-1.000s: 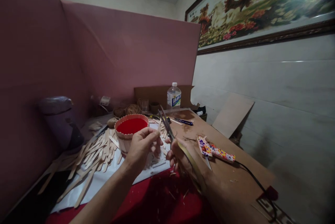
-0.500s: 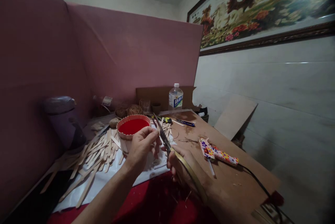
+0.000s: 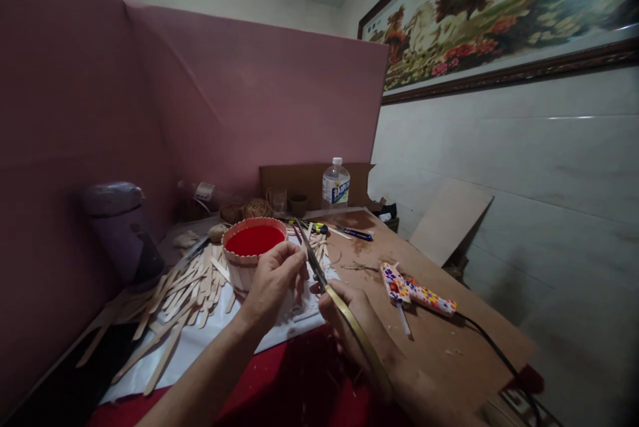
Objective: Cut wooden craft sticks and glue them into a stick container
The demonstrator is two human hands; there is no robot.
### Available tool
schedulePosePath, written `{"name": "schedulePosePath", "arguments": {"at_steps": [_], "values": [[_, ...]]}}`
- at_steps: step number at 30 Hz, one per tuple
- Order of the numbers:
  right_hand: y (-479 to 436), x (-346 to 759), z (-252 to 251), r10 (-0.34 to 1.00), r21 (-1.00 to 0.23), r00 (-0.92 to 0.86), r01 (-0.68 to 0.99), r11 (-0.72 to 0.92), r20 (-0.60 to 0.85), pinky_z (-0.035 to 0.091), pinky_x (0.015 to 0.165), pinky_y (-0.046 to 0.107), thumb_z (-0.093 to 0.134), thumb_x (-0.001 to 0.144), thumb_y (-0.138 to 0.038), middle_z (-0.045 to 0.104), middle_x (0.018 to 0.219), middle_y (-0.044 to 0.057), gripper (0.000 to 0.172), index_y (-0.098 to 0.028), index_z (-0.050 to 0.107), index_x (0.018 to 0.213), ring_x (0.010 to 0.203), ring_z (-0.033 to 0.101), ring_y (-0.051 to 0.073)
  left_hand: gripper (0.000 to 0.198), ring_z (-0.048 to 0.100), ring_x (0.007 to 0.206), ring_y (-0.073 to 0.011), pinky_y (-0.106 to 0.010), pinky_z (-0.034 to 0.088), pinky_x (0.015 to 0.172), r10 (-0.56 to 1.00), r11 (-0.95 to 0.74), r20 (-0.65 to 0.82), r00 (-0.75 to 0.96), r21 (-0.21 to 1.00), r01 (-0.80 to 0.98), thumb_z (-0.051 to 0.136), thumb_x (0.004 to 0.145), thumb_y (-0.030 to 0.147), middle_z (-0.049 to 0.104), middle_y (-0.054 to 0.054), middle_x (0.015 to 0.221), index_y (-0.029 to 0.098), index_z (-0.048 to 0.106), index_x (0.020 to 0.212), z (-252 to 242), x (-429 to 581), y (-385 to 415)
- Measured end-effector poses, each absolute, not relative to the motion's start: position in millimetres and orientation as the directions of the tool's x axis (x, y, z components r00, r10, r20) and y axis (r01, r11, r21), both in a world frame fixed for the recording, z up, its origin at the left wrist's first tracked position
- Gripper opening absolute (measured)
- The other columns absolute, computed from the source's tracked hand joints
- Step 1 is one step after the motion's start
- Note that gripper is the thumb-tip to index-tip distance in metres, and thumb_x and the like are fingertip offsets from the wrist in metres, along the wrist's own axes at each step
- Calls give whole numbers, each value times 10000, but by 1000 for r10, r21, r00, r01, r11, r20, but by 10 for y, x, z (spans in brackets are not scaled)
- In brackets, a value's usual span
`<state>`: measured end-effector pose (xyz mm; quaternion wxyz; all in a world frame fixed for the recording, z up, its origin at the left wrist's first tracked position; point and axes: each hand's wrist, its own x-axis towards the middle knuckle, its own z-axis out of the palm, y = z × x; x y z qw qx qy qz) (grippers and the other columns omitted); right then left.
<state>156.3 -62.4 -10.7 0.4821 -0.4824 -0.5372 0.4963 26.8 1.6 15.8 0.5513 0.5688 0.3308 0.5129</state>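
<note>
My right hand (image 3: 357, 317) is wrapped round the handles of a pair of scissors (image 3: 316, 265), whose narrow blades point up and away, slightly parted. Close beside the blades, my left hand (image 3: 277, 275) is closed in a pinch; whatever lies between its fingertips is too small to make out. Just behind my left hand stands a round basket (image 3: 234, 270) with pale wooden-stick sides, a scalloped rim and a red inside. Flat wooden craft sticks (image 3: 202, 284) lie in a loose heap to its left on a white sheet (image 3: 144, 368).
A flower-patterned glue gun (image 3: 417, 294) with a black cord lies on the brown board (image 3: 464, 354) at right. Behind are a utility knife (image 3: 355, 234), a plastic bottle (image 3: 336, 189) and balls of twine (image 3: 257, 208). A lidded purple container (image 3: 122, 234) stands at left.
The scissors' blades are a little closer together than before. My right hand has shifted slightly, and my left hand keeps its pinch in nearly the same place.
</note>
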Motion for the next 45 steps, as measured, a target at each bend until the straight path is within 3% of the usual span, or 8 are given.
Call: {"name": "schedulePosePath", "arguments": {"at_steps": [5,10,21,27,37,45], "values": [[-658,1531,-36,992,-993,-49,40,115,113,302,428,208,626,604,-743,432,539,-33,620,-162,616,820,499,377,102,261,437,337,-60,-171,344,317,945,-171,216,246,967,-191,619,747,359,534,51,504,161,481,645,172,272,5],[-616,1509,-23,978,-979,-27,5,206,206,358,527,225,655,619,-695,525,664,4,569,-151,615,781,619,443,130,256,428,330,-57,-172,342,316,943,-172,216,252,967,-185,608,760,354,531,53,505,163,478,649,173,262,-4],[-546,1499,-179,970,-970,-17,22,242,242,379,602,231,706,664,-558,573,704,6,469,-133,632,846,658,481,140,265,437,338,-61,-173,348,323,945,-147,203,257,964,-219,636,731,363,535,46,511,164,484,646,191,274,6],[-520,1500,-195,974,-972,-2,54,227,227,353,566,227,677,667,-606,520,673,-2,508,-119,611,792,616,423,119,263,435,342,-62,-174,348,325,944,-155,209,255,964,-216,641,721,366,537,43,514,165,488,648,173,260,22],[-491,1570,-240,987,-991,-93,11,130,129,287,453,226,546,705,-719,382,560,-56,574,-190,564,927,476,313,97,271,410,312,-61,-170,335,305,923,-124,178,341,977,-172,620,737,386,516,52,467,173,474,655,156,255,4],[-614,1507,28,988,-990,-65,-36,136,138,278,476,221,601,542,-803,393,600,-48,669,-181,502,766,546,334,95,271,411,321,-57,-158,315,299,913,-129,163,374,985,-116,628,729,379,496,57,464,169,481,643,171,184,24]]}}
